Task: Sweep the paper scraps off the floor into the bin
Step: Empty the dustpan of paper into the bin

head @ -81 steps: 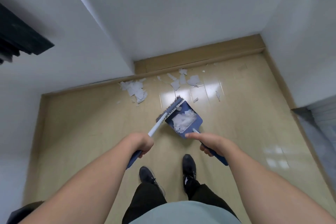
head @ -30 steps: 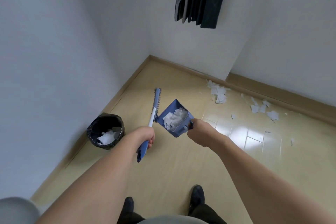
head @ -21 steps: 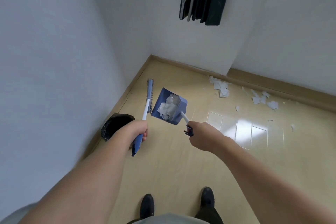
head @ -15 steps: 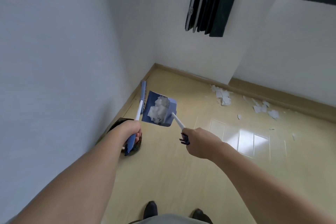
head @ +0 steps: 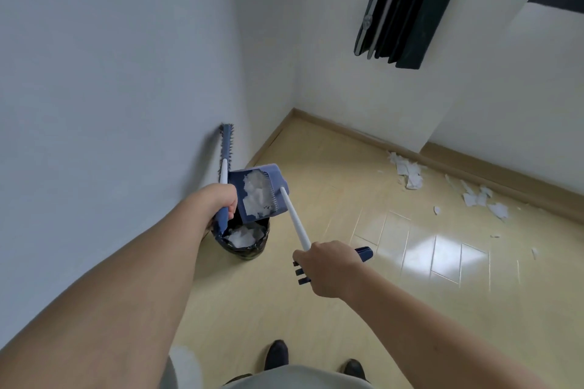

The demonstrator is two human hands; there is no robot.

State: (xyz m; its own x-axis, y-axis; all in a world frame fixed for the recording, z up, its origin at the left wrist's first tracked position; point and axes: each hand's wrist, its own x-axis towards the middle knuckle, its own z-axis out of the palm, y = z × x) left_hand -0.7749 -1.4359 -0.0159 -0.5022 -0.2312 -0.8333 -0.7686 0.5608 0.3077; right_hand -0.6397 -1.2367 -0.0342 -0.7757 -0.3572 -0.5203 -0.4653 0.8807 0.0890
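Left hand (head: 218, 200): clamped on the broom (head: 225, 167), head up by the wall.
Right hand (head: 327, 264): gripping the dustpan (head: 257, 193) handle, pan tilted over the bin (head: 245, 238).
Paper scraps (head: 409, 172): more lie along the far skirting on the floor (head: 331, 309).

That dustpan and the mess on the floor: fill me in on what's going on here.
A person is emptying a blue dustpan of paper scraps over a black-lined bin by the wall. The right hand grips the dustpan's handle and tips it; the left hand holds a brush upright. The bin already holds paper. More scraps on the floor lie along the far baseboard.
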